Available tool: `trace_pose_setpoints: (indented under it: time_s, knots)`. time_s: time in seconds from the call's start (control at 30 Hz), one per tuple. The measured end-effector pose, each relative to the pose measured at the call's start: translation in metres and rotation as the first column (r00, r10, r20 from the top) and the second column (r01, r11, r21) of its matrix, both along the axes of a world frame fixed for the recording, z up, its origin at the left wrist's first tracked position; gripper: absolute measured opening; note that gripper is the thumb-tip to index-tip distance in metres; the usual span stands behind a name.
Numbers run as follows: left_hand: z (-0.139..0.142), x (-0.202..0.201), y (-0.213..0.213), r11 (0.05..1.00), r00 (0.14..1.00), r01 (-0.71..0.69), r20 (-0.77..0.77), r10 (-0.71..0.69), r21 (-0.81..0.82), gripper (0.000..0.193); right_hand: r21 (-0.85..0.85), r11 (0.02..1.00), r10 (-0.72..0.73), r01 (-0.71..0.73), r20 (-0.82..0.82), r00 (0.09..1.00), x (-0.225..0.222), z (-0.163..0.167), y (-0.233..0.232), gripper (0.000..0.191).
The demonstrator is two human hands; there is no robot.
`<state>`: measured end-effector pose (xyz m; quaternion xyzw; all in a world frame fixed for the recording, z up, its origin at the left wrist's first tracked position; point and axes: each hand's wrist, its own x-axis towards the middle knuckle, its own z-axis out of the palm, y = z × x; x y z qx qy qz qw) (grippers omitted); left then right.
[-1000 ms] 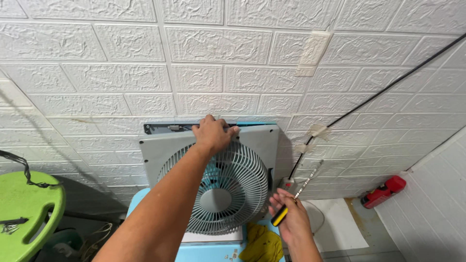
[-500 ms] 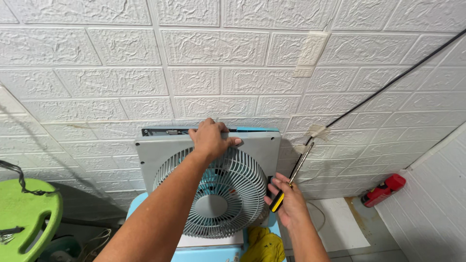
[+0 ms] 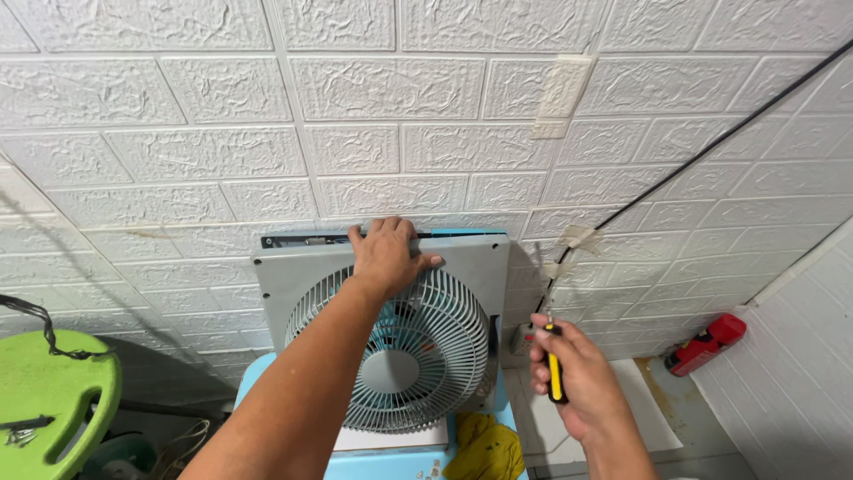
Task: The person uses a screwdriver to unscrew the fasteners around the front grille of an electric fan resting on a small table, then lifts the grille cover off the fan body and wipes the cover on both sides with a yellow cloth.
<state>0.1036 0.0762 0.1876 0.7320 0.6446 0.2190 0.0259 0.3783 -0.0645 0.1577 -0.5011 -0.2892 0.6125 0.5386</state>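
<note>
My left hand (image 3: 387, 256) grips the top edge of the grey box fan (image 3: 382, 338), fingers curled over it; my right hand (image 3: 576, 384) is closed around a yellow-and-black screwdriver (image 3: 554, 372), tip up. Since a second ago the screwdriver has swung from slanting to nearly upright, off the fan's right edge, so I judge no screw is engaged. The fan stands on a blue stool (image 3: 391, 462) against the white brick-pattern wall (image 3: 426, 116). My left forearm reaches straight up; the right wrist stays bent inward.

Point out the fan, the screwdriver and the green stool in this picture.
fan (image 3: 418, 373): head view, on its round front grille.
screwdriver (image 3: 555, 378): head view, on its yellow-and-black handle.
green stool (image 3: 53, 400): head view, on its flat top.
</note>
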Motion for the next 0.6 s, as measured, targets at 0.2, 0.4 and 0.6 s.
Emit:
trace_pose_setpoints:
  time_s: [0.2, 0.4, 0.6]
  knots:
    - [0.019, 0.004, 0.009, 0.987, 0.999, 0.04, -0.013, -0.042, -0.153, 0.101, -0.024, 0.999, -0.044, 0.042, -0.077, 0.996, 0.006, -0.007, -0.002, 0.034]
    - [0.03, 0.017, 0.012, 0.946, 0.975, -0.025, -0.217, -0.048, -0.324, 0.111, -0.102, 0.981, -0.179, 0.165, -0.149, 0.973, 0.021, -0.069, -0.005, 0.025]
    - [0.035, 0.013, 0.005, 0.938, 0.979, 0.139, -0.1, -0.179, -0.318, 0.109, -0.281, 0.934, -0.279, 0.221, -0.189, 0.941, 0.031, -0.162, -0.009, 0.014]
